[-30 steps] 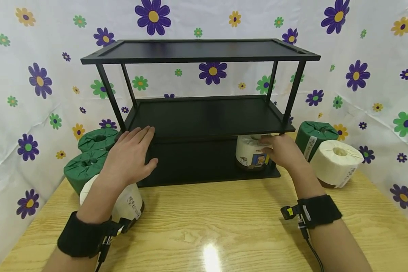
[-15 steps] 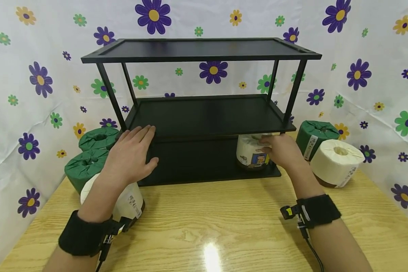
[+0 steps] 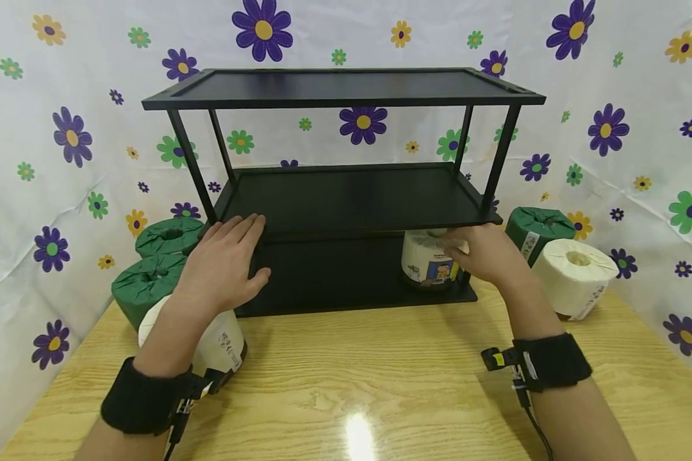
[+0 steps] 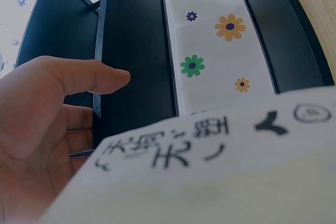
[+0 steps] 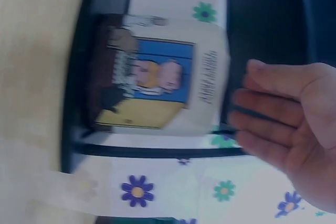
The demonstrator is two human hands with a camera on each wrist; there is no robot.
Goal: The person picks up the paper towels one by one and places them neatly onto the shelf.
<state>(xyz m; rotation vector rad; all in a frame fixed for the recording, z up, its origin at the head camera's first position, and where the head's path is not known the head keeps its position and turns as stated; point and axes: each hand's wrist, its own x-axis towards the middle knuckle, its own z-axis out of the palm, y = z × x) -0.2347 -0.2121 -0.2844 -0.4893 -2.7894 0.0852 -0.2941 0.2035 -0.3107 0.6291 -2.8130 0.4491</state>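
Observation:
A cream-wrapped toilet paper roll (image 3: 429, 262) with a cartoon print stands upright at the right end of the bottom tier of a black rack (image 3: 346, 195). My right hand (image 3: 484, 253) is beside the roll's upper right, under the middle shelf. The right wrist view shows a gap between that roll and the loosely bent fingers (image 5: 268, 124), which hold nothing. My left hand (image 3: 222, 262) lies at the front left corner of the middle shelf, fingers straight and thumb apart. Under the left forearm stands a white wrapped roll (image 3: 222, 342), whose printed wrapper fills the lower left wrist view.
Two green wrapped rolls, a nearer one (image 3: 144, 285) and a farther one (image 3: 170, 237), stand left of the rack. Another green roll (image 3: 536, 227) and a white roll (image 3: 576, 278) stand at the right. A flowered cloth (image 3: 323, 38) hangs behind the wooden table (image 3: 334, 378).
My right hand has drawn slightly right, away from the top of the cartoon-printed roll. The left hand has stayed at the shelf corner, and that roll has not visibly moved.

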